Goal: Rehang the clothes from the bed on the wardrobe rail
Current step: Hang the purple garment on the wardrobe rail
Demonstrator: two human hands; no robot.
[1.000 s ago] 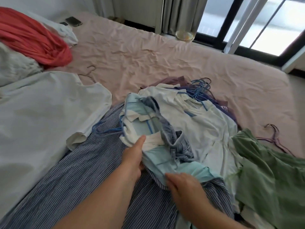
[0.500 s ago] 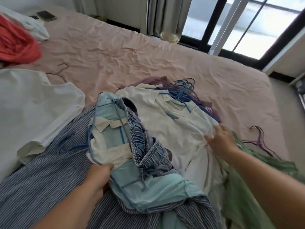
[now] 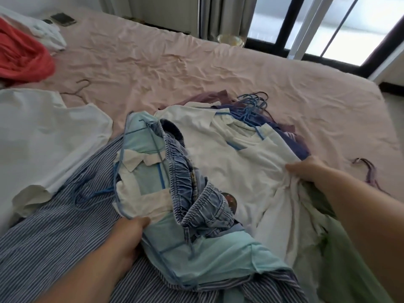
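A heap of clothes on blue hangers lies on the pink bed [image 3: 196, 68]. Topmost at the left is a light blue top [image 3: 209, 259] with white collar pieces, and denim shorts [image 3: 196, 193] are bunched over it. My left hand [image 3: 129, 235] grips the light blue top's near left edge. To the right lies a white shirt [image 3: 231, 162]; my right hand [image 3: 306, 169] grips its right edge, bunching the cloth. The blue hanger hooks [image 3: 253, 103] stick out at the heap's far end, over purple garments [image 3: 293, 136].
A striped blue sheet or garment [image 3: 48, 237] spreads under the heap. A white garment [image 3: 43, 136] lies at left, a green one [image 3: 349, 265] at right with a purple hanger [image 3: 369, 171]. A red cloth [image 3: 19, 55] and phone [image 3: 63, 18] lie far left. Window and curtain stand behind.
My right hand left the light blue top's near edge, moved right and took hold of the white shirt's edge. My left hand keeps its hold on the light blue top.
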